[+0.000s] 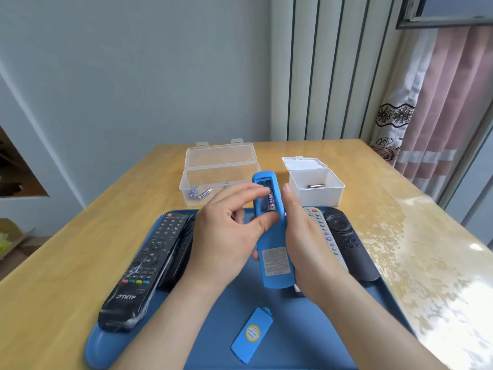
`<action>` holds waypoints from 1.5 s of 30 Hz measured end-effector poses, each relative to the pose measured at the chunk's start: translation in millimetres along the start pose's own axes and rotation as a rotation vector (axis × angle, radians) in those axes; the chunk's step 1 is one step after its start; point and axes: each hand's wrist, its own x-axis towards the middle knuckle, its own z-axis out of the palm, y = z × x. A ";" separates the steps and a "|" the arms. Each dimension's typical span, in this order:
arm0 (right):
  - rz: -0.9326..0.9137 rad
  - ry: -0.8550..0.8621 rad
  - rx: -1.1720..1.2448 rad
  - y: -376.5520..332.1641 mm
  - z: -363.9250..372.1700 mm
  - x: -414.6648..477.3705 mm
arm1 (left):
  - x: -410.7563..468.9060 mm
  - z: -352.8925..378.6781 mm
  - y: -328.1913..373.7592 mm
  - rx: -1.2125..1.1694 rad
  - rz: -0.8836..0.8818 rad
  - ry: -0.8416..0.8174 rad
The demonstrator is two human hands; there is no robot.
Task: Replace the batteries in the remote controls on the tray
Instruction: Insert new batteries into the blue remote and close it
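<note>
A blue remote (273,252) is held back side up over the blue tray (269,316), its battery bay uncovered. My right hand (304,236) grips its right edge. My left hand (229,225) pinches a battery (271,201) that lies in the bay, thumb at its near end and fingertips at its far end. The blue battery cover (252,335) lies loose on the tray near me. A black remote (145,265) rests on the tray's left, and a grey remote (324,231) and a black round-pad remote (349,241) on its right.
A clear lidded box (218,180) with a few batteries stands open behind the tray on the wooden table (66,263). A white box (316,186) holding one battery stands open at the back right. A curtain hangs at the far right.
</note>
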 end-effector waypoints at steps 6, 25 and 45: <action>-0.013 -0.032 -0.040 -0.9 2.8 -7.2 | 2.0 -0.9 -3.7 0.100 0.024 0.061; -0.036 -0.128 -0.175 2.0 4.0 -6.3 | -0.2 -3.6 -5.7 -0.518 -0.393 -0.108; 0.040 -0.202 -0.365 -5.5 -6.8 -5.6 | 6.8 -8.6 -19.8 -0.315 -0.310 -0.068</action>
